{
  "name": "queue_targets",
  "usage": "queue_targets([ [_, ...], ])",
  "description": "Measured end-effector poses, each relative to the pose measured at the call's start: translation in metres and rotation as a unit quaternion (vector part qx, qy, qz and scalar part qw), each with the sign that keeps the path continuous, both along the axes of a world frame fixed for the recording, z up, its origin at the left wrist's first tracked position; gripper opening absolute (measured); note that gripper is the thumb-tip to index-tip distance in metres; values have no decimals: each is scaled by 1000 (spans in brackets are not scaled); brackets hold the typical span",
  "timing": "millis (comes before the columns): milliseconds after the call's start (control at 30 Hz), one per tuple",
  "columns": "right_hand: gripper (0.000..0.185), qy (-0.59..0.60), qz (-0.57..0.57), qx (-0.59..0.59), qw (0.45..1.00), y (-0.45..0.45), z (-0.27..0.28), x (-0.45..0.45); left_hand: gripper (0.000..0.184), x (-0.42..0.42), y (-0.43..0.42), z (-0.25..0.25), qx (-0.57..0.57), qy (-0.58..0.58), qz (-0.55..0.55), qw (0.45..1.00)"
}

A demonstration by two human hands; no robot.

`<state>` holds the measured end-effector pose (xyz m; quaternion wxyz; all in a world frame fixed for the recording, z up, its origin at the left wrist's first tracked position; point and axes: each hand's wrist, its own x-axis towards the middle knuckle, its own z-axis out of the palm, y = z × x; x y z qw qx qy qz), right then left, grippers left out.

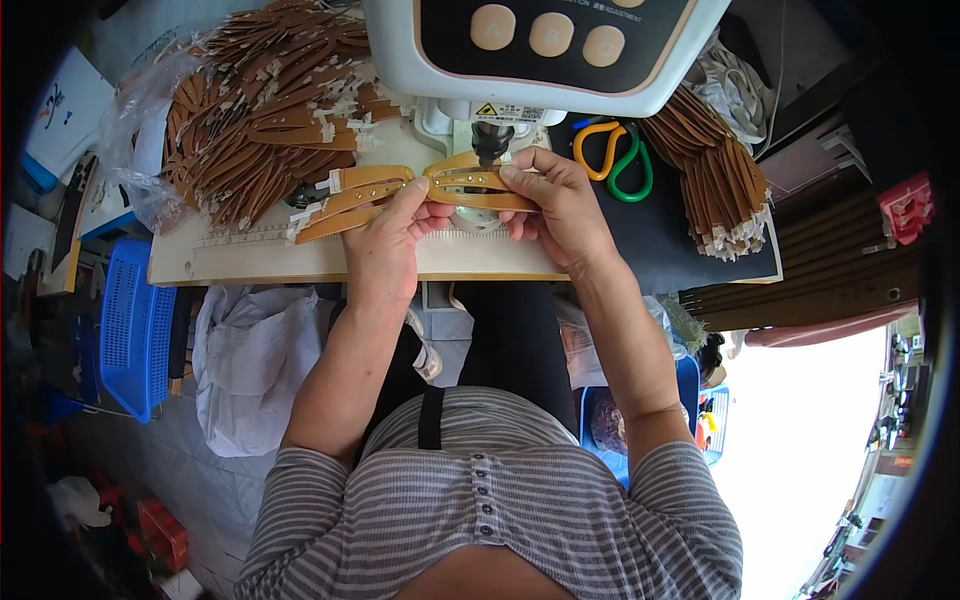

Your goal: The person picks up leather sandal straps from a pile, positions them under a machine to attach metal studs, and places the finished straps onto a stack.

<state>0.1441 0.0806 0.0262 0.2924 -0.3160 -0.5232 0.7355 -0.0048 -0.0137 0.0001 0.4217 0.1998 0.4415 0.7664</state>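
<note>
On the right of the tabletop (230, 265), I can see an orange looped handle (579, 150) and a green looped handle (630, 197) on a dark mat (650, 242), with a crumpled whitish bundle (738, 92) farther back. Over to the left, crinkled clear plastic (150, 205) spills by the edge. Lower down there's a slotted blue basket (130, 330), a slumped white sack (258, 365) beside it, and a red container (162, 535) near the floor. Bright light floods the right side.
</note>
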Motion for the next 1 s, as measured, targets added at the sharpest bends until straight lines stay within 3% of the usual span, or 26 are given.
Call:
queue_targets([
  [1000,9,-1,-24,39,999,-3,-4,9,13,6,4,0,9,7,-19,1000],
])
